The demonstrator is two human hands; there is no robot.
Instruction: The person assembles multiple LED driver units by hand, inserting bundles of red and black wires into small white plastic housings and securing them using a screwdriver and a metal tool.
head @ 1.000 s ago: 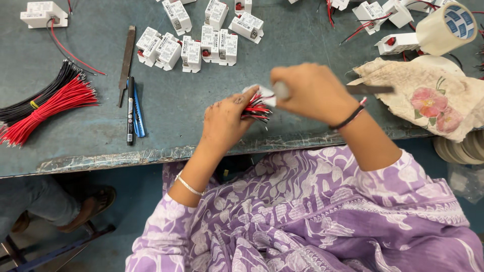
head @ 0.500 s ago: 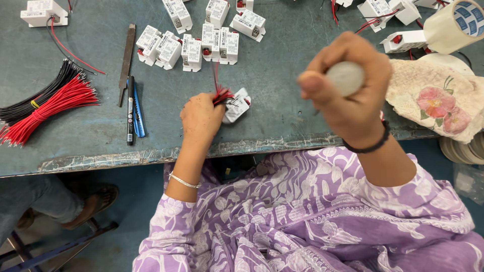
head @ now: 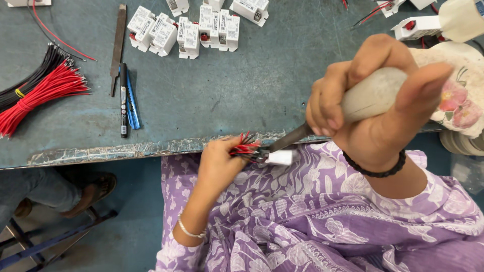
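My left hand [head: 219,163] is below the table's front edge, over my lap, shut on a small white module [head: 279,157] with short red and black wire ends [head: 245,146] sticking up. My right hand [head: 375,108] is raised close to the camera and grips a tool by its pale grey handle [head: 370,95]. The tool's dark shaft [head: 290,140] slants down to the left, and its tip meets the wires at the module.
Several white modules [head: 194,27] lie at the back of the grey-blue table [head: 227,90]. A bundle of red and black wires [head: 38,90] sits at left, beside a file [head: 118,45], a pen and a blue cutter [head: 128,100]. A floral cloth [head: 461,95] lies at right. Another person's sandalled foot [head: 85,194] shows under the table.
My left hand has drawn the module off the table down over my lap. My right hand has swung the tool's tip down to the wires.
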